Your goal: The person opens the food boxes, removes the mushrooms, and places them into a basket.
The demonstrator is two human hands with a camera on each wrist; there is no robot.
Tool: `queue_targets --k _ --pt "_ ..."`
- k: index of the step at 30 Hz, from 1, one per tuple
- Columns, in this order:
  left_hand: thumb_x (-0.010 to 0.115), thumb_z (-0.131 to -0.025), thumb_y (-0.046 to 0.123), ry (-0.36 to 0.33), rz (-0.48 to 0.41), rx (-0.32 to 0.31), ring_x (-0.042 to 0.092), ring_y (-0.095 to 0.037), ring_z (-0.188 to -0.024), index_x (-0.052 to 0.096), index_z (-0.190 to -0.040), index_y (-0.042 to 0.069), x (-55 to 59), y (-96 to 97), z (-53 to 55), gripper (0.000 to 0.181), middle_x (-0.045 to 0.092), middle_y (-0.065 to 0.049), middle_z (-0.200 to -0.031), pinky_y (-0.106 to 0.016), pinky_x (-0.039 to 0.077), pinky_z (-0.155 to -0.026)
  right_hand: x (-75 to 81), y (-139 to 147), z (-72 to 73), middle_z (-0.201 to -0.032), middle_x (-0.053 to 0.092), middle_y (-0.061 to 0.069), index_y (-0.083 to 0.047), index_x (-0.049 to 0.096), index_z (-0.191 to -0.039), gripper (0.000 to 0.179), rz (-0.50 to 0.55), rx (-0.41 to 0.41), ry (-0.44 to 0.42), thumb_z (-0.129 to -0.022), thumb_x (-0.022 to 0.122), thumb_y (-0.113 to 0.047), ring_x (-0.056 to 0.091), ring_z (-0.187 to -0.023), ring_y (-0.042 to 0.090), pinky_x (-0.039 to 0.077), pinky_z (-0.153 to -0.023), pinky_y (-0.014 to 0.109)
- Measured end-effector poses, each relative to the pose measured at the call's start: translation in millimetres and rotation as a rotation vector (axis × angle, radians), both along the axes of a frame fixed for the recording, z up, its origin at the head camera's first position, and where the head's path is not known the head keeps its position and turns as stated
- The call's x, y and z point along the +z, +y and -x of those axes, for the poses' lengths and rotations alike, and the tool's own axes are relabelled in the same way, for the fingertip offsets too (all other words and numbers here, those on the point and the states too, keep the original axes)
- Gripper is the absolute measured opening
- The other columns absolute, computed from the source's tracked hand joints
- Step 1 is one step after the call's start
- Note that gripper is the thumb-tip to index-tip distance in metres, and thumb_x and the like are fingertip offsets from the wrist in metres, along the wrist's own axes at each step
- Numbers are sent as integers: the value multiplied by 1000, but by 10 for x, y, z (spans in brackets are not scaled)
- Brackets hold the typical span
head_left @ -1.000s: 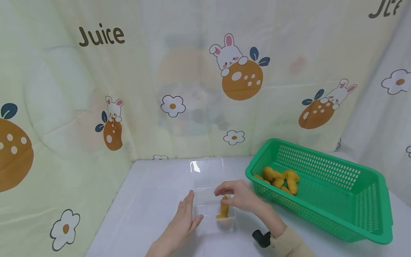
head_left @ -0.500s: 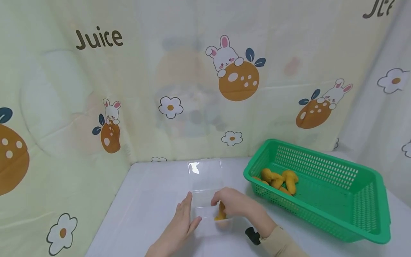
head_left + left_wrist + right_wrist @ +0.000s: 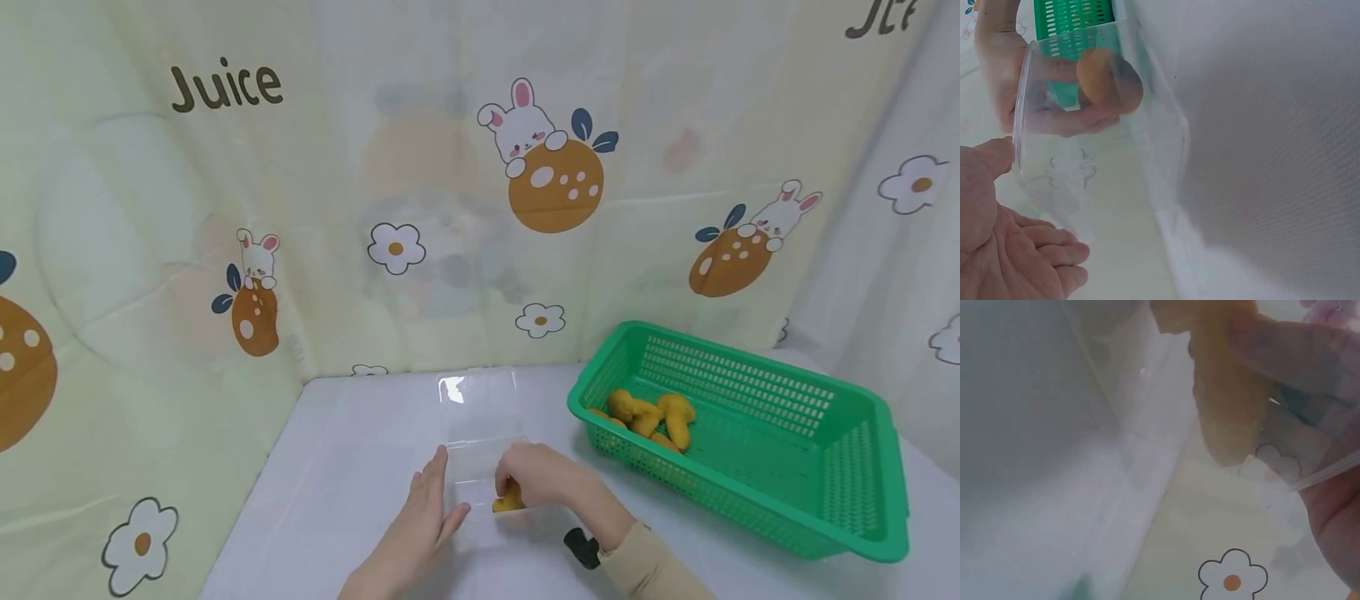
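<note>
A clear plastic box (image 3: pixel 474 493) sits on the white table, with a clear lid-like panel (image 3: pixel 477 408) lying behind it. My right hand (image 3: pixel 542 477) reaches into its right side and pinches a yellow-brown knobby piece (image 3: pixel 509 498) between thumb and fingers. In the left wrist view, the rounded end of this piece (image 3: pixel 1110 81) shows through the clear wall. The right wrist view shows its elongated part (image 3: pixel 1229 394) beside the fingers. My left hand (image 3: pixel 422 517) rests along the box's left side, fingers extended; in the left wrist view its thumb touches the rim.
A green perforated basket (image 3: pixel 787 475) stands at the right, with several similar yellow-brown pieces (image 3: pixel 647 417) in its left end. A patterned curtain (image 3: pixel 450 167) hangs behind the table. A black device (image 3: pixel 582 548) is strapped at my right wrist.
My right hand has moved down into the box with the knobby piece, which has gone from standing upright to lower in the box. My left hand has stayed at the box's left side.
</note>
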State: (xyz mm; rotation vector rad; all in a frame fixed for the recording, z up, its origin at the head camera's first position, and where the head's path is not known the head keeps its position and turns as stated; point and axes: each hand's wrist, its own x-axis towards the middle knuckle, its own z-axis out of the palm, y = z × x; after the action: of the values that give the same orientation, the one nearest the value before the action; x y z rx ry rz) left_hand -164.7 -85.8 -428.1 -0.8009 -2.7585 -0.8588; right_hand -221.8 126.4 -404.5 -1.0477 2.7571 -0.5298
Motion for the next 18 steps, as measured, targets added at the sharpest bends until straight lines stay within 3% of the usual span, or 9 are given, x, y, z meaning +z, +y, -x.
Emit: queue_targets --k 10,18 --pt "47 -97 34 -40 14 6 24 -40 -132 9 -144 -8 25 -5 8 73 23 -29 -145 -52 21 -105 -86 162 92 -92 67 -3 -6 70 -96 21 475 170 -62 -78 69 5 61 -79 7 52 -73 23" --pt "42 -97 41 -34 4 7 23 -37 -133 10 -144 -7 27 -5 -6 75 23 -26 -146 -50 20 -106 -106 282 97 -101 67 3 -5 68 -104 23 667 108 -189 -82 69 -3 62 -88 17 51 -82 34"
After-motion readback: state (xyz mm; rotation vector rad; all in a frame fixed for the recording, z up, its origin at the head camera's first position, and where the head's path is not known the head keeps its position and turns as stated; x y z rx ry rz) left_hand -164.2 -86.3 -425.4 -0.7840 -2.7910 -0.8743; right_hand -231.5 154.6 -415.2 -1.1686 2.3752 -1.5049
